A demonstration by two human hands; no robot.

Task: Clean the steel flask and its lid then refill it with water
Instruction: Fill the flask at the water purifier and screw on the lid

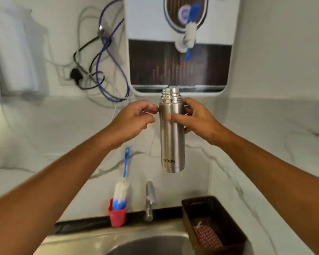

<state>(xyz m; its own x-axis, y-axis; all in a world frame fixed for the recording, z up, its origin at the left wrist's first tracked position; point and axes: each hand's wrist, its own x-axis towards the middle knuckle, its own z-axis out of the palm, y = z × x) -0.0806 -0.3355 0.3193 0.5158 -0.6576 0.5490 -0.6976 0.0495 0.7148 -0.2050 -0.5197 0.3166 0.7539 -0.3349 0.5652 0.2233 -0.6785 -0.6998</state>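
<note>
the flask (172, 137) hangs above the sink (151, 242), below the purifier (180, 45), between both hands.

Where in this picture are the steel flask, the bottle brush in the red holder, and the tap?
steel flask (172, 144): head view, middle of its body.
bottle brush (121, 192): head view, its white bristles.
tap (150, 199): head view, its metal spout.

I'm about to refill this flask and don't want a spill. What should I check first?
1. Lid off the flask: ok, threaded mouth bare.
2. Right hand grips flask: ok.
3. Flask upright: ok.
4. Mouth lined up under purifier tap: cannot tell.
5. Left hand steadying flask: cannot tell, fingertips beside its shoulder.
6. Inside clean: cannot tell.
</note>
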